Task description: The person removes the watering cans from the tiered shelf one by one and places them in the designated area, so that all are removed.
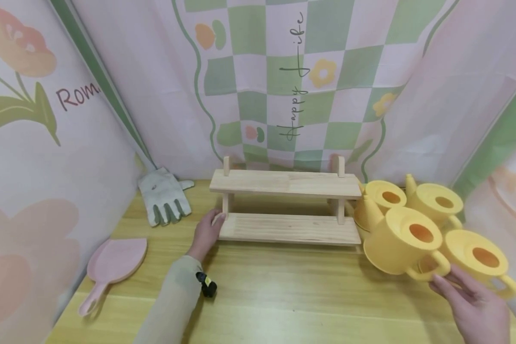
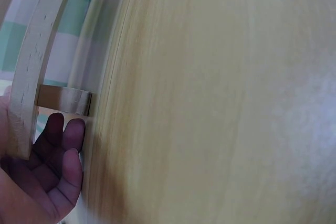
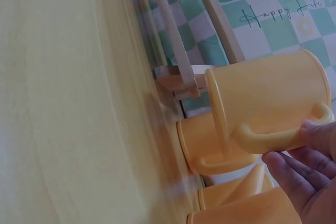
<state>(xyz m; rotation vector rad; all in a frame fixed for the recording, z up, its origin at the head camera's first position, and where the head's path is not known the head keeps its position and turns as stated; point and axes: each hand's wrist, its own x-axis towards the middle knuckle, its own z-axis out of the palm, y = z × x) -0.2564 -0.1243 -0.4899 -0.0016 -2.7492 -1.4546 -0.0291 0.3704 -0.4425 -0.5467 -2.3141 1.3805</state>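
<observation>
A two-tier wooden shelf stand (image 1: pixel 284 228) stands on the table against the backdrop. My left hand (image 1: pixel 206 234) grips the left end of its lower board (image 2: pixel 32 61), the fingers (image 2: pixel 68 179) curled below the edge in the left wrist view. On the right, my right hand (image 1: pixel 477 306) pinches the handle of a yellow watering can (image 1: pixel 397 243), thumb on one side and fingers on the other. That can is held up above the table (image 3: pixel 63 103) in the right wrist view, its spout pointing toward the stand. Three more yellow watering cans (image 1: pixel 477 253) are grouped behind and beside it.
A white and grey work glove (image 1: pixel 161 193) lies at the back left of the table. In front of it is a pink dustpan (image 1: pixel 116 260) with its handle toward the near edge. Printed curtains (image 1: pixel 284 71) enclose the table at the back and sides.
</observation>
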